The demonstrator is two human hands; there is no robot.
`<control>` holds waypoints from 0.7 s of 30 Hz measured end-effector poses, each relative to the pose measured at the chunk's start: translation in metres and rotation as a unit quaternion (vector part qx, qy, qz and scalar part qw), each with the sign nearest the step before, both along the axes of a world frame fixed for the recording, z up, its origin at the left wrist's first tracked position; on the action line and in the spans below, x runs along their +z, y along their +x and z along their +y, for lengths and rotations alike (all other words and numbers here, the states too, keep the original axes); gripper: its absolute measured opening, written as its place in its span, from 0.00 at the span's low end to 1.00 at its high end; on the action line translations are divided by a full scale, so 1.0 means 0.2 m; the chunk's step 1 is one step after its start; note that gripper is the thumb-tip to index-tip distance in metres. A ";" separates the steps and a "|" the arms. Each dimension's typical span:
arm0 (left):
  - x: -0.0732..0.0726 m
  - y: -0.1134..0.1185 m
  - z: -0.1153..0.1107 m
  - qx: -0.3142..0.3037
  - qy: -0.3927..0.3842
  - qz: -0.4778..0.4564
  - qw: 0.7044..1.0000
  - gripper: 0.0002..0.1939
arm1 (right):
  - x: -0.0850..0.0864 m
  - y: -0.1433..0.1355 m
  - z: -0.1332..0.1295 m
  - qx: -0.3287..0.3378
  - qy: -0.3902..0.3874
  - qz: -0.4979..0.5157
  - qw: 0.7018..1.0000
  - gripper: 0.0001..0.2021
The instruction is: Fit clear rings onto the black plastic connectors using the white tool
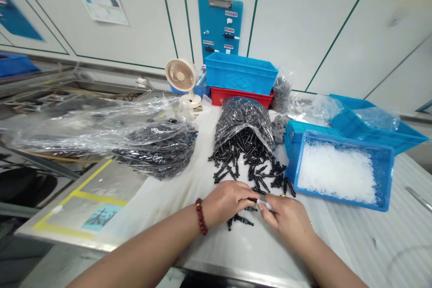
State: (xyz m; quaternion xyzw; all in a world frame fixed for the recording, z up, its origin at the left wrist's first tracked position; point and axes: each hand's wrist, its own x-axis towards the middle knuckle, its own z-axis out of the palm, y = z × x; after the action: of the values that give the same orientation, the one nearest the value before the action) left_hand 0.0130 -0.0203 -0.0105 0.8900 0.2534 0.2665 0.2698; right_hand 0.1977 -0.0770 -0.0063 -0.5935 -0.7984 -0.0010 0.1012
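Nearest to me, through the head camera, come the bare forearms [158, 243], reaching over the surface [202, 252] to in front of the open bag [241, 112]. With the left hand [227, 201] I have the fingers pinching one black part [252, 199]; with the right hand [292, 213], the fingers pinch a white stick-like piece [268, 206]. Both ends meet before the open bag; whether they are joined, I cannot tell. To work well, I judge, both pieces should lie in one line, with firm grip and gentle, even pressure. Loose black parts [277, 180] spill from the open bag; right of it stands a blue tray [389, 189] with small white pieces [337, 173].
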 end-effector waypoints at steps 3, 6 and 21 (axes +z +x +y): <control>0.00 0.00 0.00 -0.002 -0.010 0.006 1.000 0.10 | 0.00 0.00 0.00 -0.005 0.000 -0.012 1.000 0.17; 0.00 -0.01 0.00 -0.003 -0.012 0.002 1.000 0.10 | 0.01 0.00 0.00 -0.018 -0.008 -0.013 1.000 0.18; 0.08 -0.02 0.01 0.045 -0.265 -0.078 0.960 0.09 | 0.05 0.00 0.00 0.047 -0.096 0.147 0.983 0.09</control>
State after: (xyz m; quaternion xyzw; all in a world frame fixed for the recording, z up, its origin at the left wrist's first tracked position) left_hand 0.0081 -0.0184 0.0055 0.7504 0.3330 0.2704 0.5030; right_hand 0.1976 -0.0770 0.0029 -0.5558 -0.7984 0.1676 0.1599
